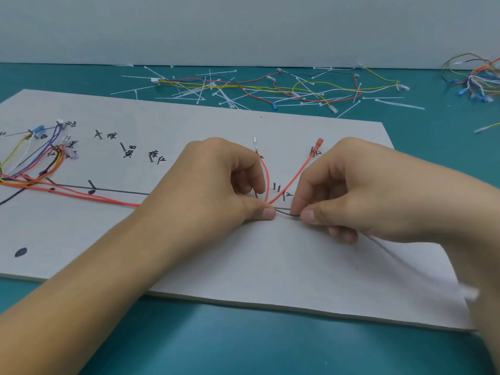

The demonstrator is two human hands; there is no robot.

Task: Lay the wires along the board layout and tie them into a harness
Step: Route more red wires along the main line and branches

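On the teal worktop [243,347], atop the white board [270,266], your left hand [216,185] pinches the red wires [292,180] at their fork, your right hand [365,190] a thin grey strand [284,211] — both grips closed tight — the harness seemingly part-laid, with spare wires [297,87] and cable ties [400,104] unused behind.

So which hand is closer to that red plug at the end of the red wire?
Right. The right hand sits just right of the red plug; the left hand is farther off to its left.
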